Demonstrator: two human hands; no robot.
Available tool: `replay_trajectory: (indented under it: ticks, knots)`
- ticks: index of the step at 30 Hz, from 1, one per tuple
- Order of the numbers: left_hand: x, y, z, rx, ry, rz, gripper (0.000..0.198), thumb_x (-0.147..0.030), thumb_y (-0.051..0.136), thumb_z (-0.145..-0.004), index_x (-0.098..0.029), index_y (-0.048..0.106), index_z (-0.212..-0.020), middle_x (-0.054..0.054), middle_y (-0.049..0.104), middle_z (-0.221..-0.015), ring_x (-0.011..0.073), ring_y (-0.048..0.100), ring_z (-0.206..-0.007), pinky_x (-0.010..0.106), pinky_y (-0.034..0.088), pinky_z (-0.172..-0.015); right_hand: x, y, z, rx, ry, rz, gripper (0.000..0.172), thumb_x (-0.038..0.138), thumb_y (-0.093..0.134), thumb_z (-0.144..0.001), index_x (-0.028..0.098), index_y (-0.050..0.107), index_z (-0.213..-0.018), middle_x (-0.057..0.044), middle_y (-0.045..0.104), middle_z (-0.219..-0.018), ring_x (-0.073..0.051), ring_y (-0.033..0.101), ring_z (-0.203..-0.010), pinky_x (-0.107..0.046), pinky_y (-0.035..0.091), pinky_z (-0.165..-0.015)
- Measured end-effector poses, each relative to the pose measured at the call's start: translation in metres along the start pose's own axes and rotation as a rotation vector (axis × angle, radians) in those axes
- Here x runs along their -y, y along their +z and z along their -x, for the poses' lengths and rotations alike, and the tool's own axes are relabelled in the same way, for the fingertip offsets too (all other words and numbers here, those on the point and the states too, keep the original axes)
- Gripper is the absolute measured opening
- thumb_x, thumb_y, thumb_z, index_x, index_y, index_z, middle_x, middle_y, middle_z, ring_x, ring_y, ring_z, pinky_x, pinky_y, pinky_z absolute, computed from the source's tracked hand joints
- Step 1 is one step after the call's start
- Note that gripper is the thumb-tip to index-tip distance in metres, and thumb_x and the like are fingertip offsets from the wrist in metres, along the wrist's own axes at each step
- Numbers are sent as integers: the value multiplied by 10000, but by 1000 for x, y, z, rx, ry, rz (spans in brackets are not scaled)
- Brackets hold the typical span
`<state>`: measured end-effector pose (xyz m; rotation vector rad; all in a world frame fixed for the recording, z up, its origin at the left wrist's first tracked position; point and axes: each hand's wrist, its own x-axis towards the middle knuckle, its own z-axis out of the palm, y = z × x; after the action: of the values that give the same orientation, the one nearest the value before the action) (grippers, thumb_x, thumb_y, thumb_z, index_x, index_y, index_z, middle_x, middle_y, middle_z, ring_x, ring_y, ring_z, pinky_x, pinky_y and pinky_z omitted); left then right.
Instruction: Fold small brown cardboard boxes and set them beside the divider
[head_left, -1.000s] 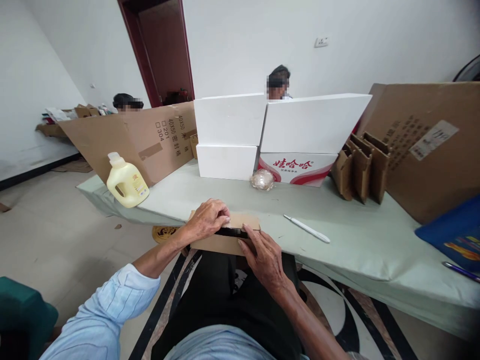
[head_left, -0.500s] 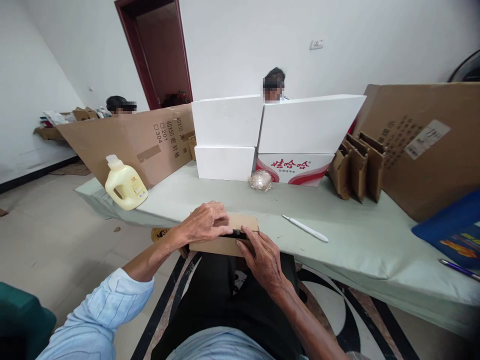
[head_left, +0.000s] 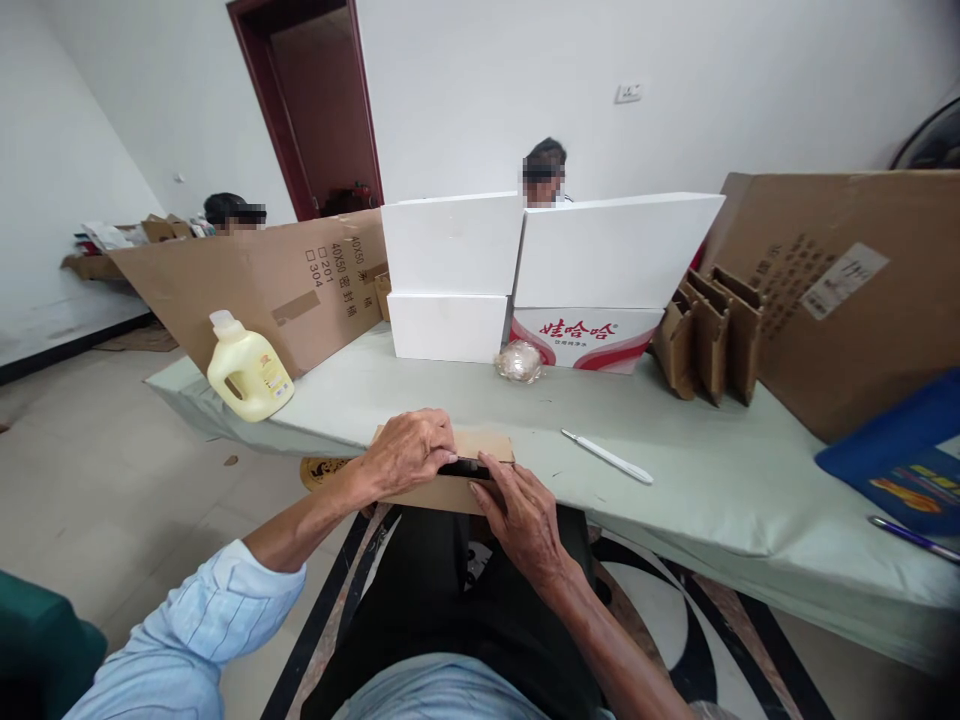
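Note:
A small brown cardboard box (head_left: 427, 494) lies at the table's front edge, just above my lap. A dark gap with something black in it (head_left: 469, 467) runs along its top. My left hand (head_left: 412, 450) is closed, with thumb and fingertips pinched together at the left end of the gap. What lies between those fingertips is hidden, though they touch the box. Curled over the box's right end, my right hand (head_left: 525, 510) has its fingers at the gap and its thumb on the front face. A white craft knife (head_left: 607, 457) lies to the right.
A yellow detergent bottle (head_left: 249, 370) stands at the left. White boxes (head_left: 450, 327) and a clear tape roll (head_left: 520, 362) are further back. Folded cardboard pieces (head_left: 709, 340), a blue container (head_left: 892, 460) and a pen (head_left: 915, 538) sit right. Two people are behind the boxes.
My left hand's fingertips have drawn closer together and slightly back to the left along the gap, showing more of it. The right hand keeps its place on the box.

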<state>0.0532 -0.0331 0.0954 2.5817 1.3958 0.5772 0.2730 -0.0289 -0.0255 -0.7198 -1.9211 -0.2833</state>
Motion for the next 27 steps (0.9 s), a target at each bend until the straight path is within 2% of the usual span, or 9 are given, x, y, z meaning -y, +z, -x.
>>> replay_trajectory:
  ticks: [3,8,14,20,22,27]
  knots:
    - [-2,0,-3,-8,-50,58,216,-145,660,-940,-206,704,-738,16,690,-857,189,654,-850,305,464,-765,1,0,1,15,10,-16,397,226,627,-1086,171,612,-1479,-92,807,-981,-244,760,-859,-370,629,-795]
    - [-2,0,-4,-18,-60,173,223,-134,632,-906,-192,634,-690,8,629,-802,167,592,-757,302,439,-734,2,-2,3,22,-2,5,390,228,626,-1089,169,606,-1475,-91,804,-993,-245,760,-875,-370,626,-802]
    - [6,-1,-6,18,-146,419,191,-217,615,-868,-180,641,-683,-1,625,-787,135,538,-674,273,407,-641,3,-3,6,41,-13,2,375,212,620,-1092,161,593,-1462,-86,799,-987,-240,753,-871,-371,618,-793]
    - [21,-5,-14,-21,-247,550,176,-310,656,-840,-173,674,-732,-19,630,-694,128,530,-645,250,395,-612,5,-4,10,39,-16,-2,395,211,614,-1098,163,567,-1486,-87,801,-994,-229,744,-848,-363,606,-770]
    - [27,-6,-17,-16,-290,647,201,-344,686,-835,-166,687,-743,-12,655,-685,122,552,-629,242,424,-616,4,-4,12,40,-13,2,393,216,614,-1098,161,566,-1484,-83,799,-982,-230,742,-844,-366,603,-767]
    - [40,-7,-23,-14,-368,857,304,-445,807,-804,-151,735,-798,52,769,-814,124,671,-688,248,557,-696,3,-3,17,36,-2,7,408,214,623,-1092,170,565,-1494,-86,805,-1007,-229,753,-857,-371,611,-801]
